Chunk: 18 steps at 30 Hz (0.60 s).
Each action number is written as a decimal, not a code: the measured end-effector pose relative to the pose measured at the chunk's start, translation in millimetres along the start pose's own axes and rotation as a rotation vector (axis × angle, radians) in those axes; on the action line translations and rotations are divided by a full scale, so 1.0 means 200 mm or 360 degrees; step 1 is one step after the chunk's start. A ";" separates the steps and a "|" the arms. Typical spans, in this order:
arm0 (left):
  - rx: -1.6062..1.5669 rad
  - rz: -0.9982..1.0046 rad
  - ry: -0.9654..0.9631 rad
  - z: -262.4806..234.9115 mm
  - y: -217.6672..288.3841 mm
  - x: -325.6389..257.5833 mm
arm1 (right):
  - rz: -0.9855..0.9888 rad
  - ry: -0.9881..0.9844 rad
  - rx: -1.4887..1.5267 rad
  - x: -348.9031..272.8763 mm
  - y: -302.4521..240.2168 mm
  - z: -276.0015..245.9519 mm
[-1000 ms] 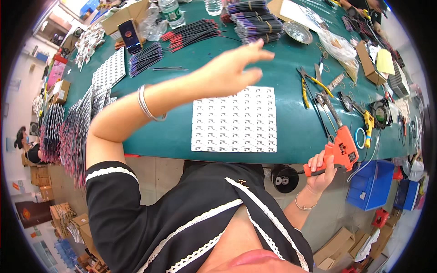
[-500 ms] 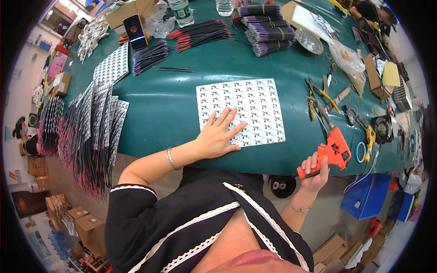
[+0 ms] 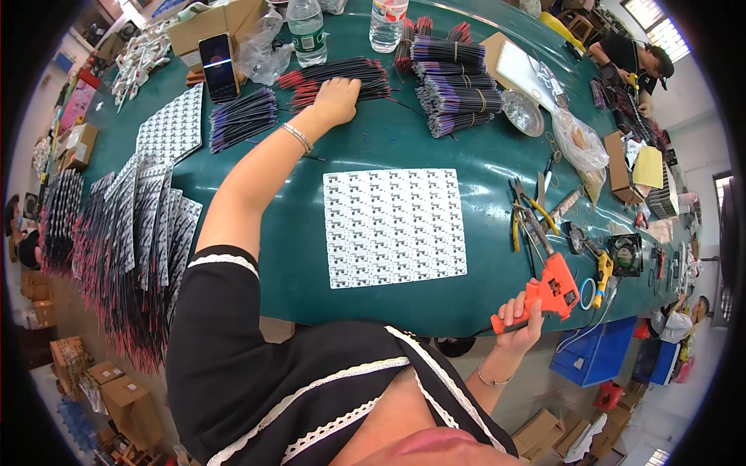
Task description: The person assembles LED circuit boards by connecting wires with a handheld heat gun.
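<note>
My left hand [image 3: 336, 97] reaches far across the green table [image 3: 295, 225] and rests on a bundle of red and black wires [image 3: 334, 76], fingers curled over it; whether it grips them I cannot tell. My right hand [image 3: 519, 317] holds an orange soldering gun [image 3: 544, 293] at the table's near edge. Between the two hands a white panel of small circuit boards [image 3: 394, 226] lies flat in front of me.
More wire bundles [image 3: 454, 81] lie at the back, with two water bottles [image 3: 308, 29] and a phone [image 3: 217, 65]. Panels with wires attached [image 3: 132, 233] are stacked at left. Pliers and cutters [image 3: 528, 221] lie right of the panel. Another person [image 3: 633, 58] sits far right.
My left hand left the white panel and stretched forward to the red and black wire bundle. The right hand kept the orange gun at the table edge.
</note>
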State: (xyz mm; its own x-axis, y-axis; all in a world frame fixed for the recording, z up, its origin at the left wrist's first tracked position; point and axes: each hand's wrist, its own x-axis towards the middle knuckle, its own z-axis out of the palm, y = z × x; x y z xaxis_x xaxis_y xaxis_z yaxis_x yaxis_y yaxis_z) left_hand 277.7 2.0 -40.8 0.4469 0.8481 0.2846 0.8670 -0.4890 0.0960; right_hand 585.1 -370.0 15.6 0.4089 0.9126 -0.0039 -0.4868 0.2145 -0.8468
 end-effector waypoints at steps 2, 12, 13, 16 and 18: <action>-0.0039 -0.0149 -0.0325 -0.04 0.03 0.06 | -0.0012 0.0020 -0.0005 -0.01 0.00 -0.01; -0.0164 0.0106 -0.0177 0.03 -0.06 0.02 | 0.0039 0.0013 0.0050 0.02 0.00 0.01; -0.0170 0.0194 -0.0084 0.02 -0.06 0.00 | 0.0048 0.0031 0.0084 0.03 0.01 0.02; -0.0180 0.0280 -0.0191 0.03 -0.08 -0.02 | 0.0045 0.0011 0.0074 0.02 0.00 0.02; -0.0157 0.0237 -0.0204 0.04 -0.06 -0.02 | 0.0043 -0.0032 0.0058 0.02 -0.01 0.01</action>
State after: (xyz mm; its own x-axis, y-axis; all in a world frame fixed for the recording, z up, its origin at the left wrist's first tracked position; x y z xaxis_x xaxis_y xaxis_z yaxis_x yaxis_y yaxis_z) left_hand 267.1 4.9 -50.2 0.5981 0.7811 0.1796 0.7665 -0.6229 0.1565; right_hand 585.9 -366.2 17.3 0.3797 0.9250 -0.0158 -0.5257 0.2017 -0.8264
